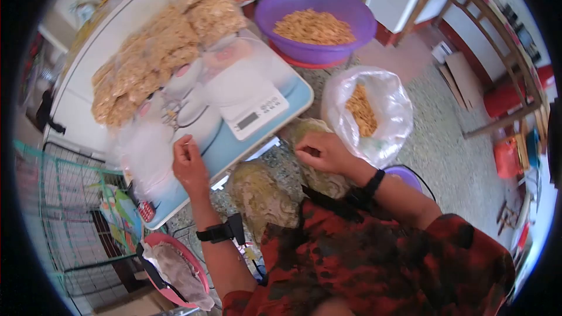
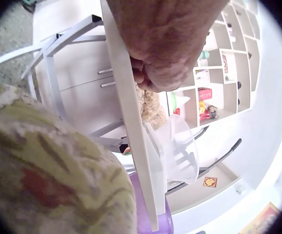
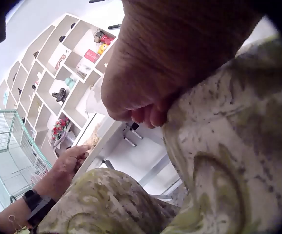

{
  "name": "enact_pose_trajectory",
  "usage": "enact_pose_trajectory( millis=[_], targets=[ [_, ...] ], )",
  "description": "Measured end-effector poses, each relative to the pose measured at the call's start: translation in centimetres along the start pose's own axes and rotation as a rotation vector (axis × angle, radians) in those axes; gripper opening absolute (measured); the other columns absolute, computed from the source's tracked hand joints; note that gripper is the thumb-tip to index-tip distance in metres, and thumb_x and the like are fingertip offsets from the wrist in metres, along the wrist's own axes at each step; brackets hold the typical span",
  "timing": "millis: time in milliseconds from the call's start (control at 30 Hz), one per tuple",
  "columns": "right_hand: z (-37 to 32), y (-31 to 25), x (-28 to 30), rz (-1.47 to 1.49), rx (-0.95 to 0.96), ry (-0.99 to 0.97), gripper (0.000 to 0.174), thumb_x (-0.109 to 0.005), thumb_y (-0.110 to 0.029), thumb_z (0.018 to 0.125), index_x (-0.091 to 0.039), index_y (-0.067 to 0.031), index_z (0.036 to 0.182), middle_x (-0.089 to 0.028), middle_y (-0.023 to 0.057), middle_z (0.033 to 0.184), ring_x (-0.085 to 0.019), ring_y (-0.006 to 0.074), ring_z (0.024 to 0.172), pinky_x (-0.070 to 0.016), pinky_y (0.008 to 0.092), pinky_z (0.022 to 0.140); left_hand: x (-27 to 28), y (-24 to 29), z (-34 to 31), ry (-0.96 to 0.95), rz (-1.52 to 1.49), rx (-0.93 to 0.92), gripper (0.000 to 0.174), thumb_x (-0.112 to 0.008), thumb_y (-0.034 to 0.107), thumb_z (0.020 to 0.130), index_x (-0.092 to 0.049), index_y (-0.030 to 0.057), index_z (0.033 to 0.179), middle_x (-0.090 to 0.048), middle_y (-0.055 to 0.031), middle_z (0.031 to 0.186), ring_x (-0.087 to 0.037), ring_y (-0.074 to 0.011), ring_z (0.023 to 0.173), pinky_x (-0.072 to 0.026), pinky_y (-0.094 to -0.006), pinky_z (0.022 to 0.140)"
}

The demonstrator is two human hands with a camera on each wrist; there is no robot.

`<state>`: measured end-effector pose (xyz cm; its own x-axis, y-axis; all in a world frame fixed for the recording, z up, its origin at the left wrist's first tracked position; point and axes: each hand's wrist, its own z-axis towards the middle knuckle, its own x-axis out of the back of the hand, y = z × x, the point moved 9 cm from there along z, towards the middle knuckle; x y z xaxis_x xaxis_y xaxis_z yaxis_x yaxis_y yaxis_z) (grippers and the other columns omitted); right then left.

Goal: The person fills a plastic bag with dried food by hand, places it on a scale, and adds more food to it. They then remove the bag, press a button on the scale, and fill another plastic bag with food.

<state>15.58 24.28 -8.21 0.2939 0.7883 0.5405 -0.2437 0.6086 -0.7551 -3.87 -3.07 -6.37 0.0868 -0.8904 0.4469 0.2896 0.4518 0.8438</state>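
My left hand [image 1: 191,167] rests at the near edge of the folding table [image 1: 300,89], fingers loosely curled, with nothing seen in it. Beside it on the table lie clear plastic bags [image 1: 140,146]. My right hand [image 1: 323,152] lies on my right knee, its fingers loosely bent and holding nothing visible; the right wrist view shows its fingertips [image 3: 150,116] against the patterned trousers [image 3: 228,161]. A white kitchen scale [image 1: 249,102] with a clear bowl-like container [image 1: 237,64] on it stands on the table ahead of both hands.
Filled bags of yellowish snack pieces [image 1: 152,52] line the table's far side. A purple basin [image 1: 363,26] of the same pieces stands beyond the table's right end. An open plastic-lined container [image 1: 395,105] sits right of my knee. A wire cage [image 1: 64,210] stands at left.
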Motion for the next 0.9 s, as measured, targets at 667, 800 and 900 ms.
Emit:
enact_pose_trajectory(
  millis=[667, 800, 900],
  targets=[
    [0.7, 0.6, -0.4, 0.065, -0.042, -0.030, 0.008, -0.067, -0.014, 0.085, -0.065, -0.0058, 0.088, -0.063, 0.0095, 0.081, -0.063, 0.0282, 0.074, -0.0499, 0.0370, 0.065, -0.1, 0.1, 0.0, 0.006, 0.056, 0.000, 0.019, -0.058, 0.018, 0.098, -0.064, 0.0025, 0.108, -0.054, 0.0050, 0.077, -0.044, -0.0035, 0.067, -0.0365, -0.0201, 0.060],
    [0.9, 0.7, -0.5, 0.045, -0.064, -0.048, 0.007, -0.068, -0.011, 0.085, -0.065, -0.0053, 0.089, -0.064, 0.0100, 0.082, -0.064, 0.0277, 0.074, -0.0509, 0.0356, 0.066, 0.1, -0.4, -0.1, 0.026, 0.017, -0.001, 0.017, -0.059, 0.017, 0.097, -0.064, 0.0035, 0.106, -0.054, 0.0030, 0.072, -0.045, -0.0051, 0.064, -0.0379, -0.0228, 0.058],
    [1.0, 1.0, -0.6, 0.044, -0.072, -0.053, 0.008, -0.069, -0.012, 0.084, -0.066, -0.0056, 0.089, -0.064, 0.0105, 0.081, -0.064, 0.0282, 0.074, -0.0511, 0.0364, 0.066, 0.0, 0.7, -0.3, 0.018, 0.029, 0.027, 0.017, -0.059, 0.016, 0.097, -0.064, 0.0025, 0.106, -0.054, 0.0033, 0.072, -0.045, -0.0051, 0.064, -0.0376, -0.0231, 0.058]
  ],
)
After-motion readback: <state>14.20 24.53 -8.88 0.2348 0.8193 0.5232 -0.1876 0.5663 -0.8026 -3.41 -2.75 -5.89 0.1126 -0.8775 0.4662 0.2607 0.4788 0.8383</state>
